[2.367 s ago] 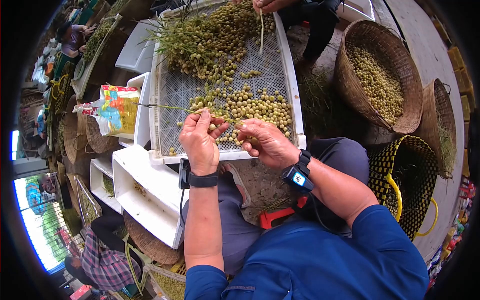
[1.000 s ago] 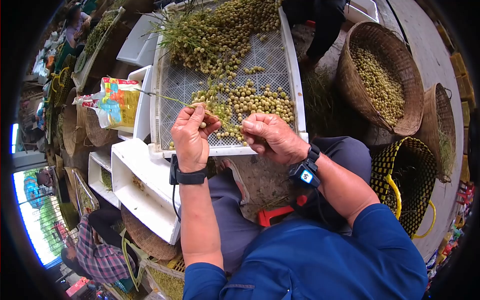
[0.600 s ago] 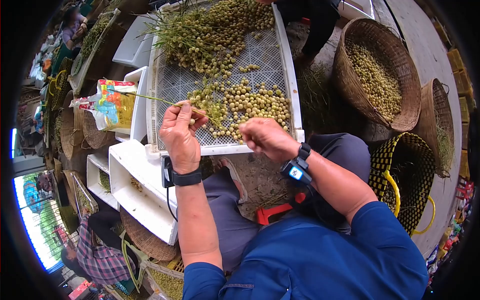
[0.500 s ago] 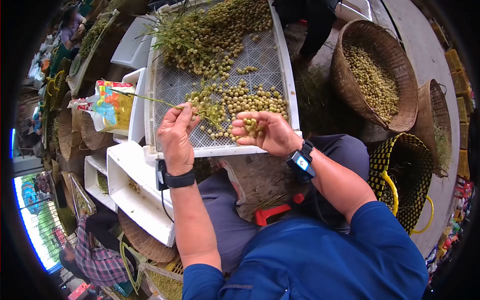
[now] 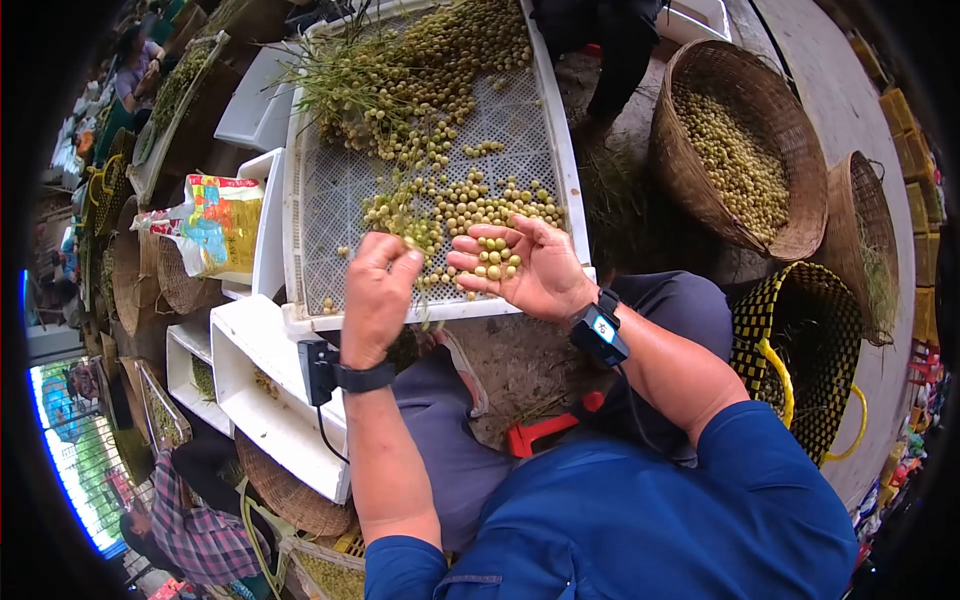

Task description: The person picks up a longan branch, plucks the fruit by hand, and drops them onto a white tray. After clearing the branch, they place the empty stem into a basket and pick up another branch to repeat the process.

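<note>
My right hand [image 5: 535,270] is palm up over the front of a white perforated tray [image 5: 578,215]. In its palm and on its fingers rest several small round yellow-green fruits [image 5: 495,258]. To its left, my left hand [image 5: 378,290] is closed, thumb against fingers, back of the hand toward me. Thin green sprig parts [image 5: 425,235] show beside its fingertips; the exact grip is partly hidden. Loose fruits [image 5: 480,205] lie on the tray just beyond both hands. Farther back is a heap of stemmed fruit bunches [image 5: 375,95].
A wicker basket [image 5: 690,190] of picked fruit stands at right, near a black-and-yellow woven basket [image 5: 835,330]. White foam boxes [image 5: 290,400] and a colourful printed bag [image 5: 225,225] are at left. Another person's dark-clothed leg [image 5: 615,75] is beyond the tray. A person in a checked shirt [image 5: 205,525] sits lower left.
My left hand has turned over and come down slightly; the long stem that pointed left from it no longer shows there. My right palm has opened flatter, showing more fruits.
</note>
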A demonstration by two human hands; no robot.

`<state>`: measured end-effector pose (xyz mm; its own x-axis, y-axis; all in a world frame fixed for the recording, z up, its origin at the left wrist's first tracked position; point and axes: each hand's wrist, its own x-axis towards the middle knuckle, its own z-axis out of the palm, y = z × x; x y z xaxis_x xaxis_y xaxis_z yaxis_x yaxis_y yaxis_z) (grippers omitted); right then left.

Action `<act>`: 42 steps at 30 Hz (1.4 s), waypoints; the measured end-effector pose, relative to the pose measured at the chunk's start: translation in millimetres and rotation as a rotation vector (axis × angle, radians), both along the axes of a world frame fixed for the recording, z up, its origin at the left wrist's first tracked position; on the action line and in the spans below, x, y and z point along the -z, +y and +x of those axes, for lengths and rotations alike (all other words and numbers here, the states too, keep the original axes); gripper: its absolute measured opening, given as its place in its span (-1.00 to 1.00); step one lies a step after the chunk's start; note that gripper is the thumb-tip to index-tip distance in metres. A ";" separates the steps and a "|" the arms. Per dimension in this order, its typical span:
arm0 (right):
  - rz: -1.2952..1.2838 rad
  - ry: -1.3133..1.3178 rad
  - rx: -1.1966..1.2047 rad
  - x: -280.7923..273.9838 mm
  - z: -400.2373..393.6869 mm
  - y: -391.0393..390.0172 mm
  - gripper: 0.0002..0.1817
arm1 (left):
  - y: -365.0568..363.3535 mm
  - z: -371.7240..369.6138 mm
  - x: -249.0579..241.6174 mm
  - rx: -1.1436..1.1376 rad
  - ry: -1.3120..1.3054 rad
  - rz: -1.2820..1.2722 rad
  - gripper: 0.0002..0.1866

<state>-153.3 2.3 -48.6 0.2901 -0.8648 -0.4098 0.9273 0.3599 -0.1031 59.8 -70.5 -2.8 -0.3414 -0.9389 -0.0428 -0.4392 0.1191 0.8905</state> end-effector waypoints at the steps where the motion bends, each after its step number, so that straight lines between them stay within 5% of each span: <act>1: 0.002 0.007 0.028 4.0 0.7 -0.6 -0.44 | 6.9 -9.7 0.2 0.064 -0.045 -0.061 -0.84; 8: 0.058 0.003 0.096 3.9 1.6 -3.5 -0.47 | 40.4 -57.6 -2.2 0.200 0.059 0.110 -0.89; 11: 0.044 0.037 0.072 18.1 2.6 -3.3 -0.41 | 38.9 -63.6 18.5 0.243 0.051 -0.270 -0.71; 24: -0.076 0.122 0.016 20.9 1.7 3.2 -0.65 | 37.3 -70.0 24.5 0.227 -0.083 -0.310 -0.80; 27: 0.032 0.262 0.022 11.9 6.0 2.5 -0.61 | 33.8 -67.9 26.0 0.120 0.053 -0.146 -0.92; 29: 0.030 0.302 -0.013 13.0 5.1 2.3 -0.64 | 32.6 -66.1 9.2 -0.059 0.426 0.565 -0.93; 39: -0.056 0.541 -0.062 2.7 7.1 5.8 -0.77 | 27.6 -58.2 25.7 -0.068 0.284 0.383 -0.91; 42: -0.069 0.604 -0.053 4.2 5.7 4.9 -0.80 | 29.3 -59.1 23.6 -0.086 0.392 0.517 -0.93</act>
<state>-147.6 7.1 -52.8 0.0670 -0.8860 -0.4588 0.6783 0.3777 -0.6303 0.7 -41.2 -26.4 -0.3481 -0.8552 -0.3840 -0.0595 -0.3887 0.9195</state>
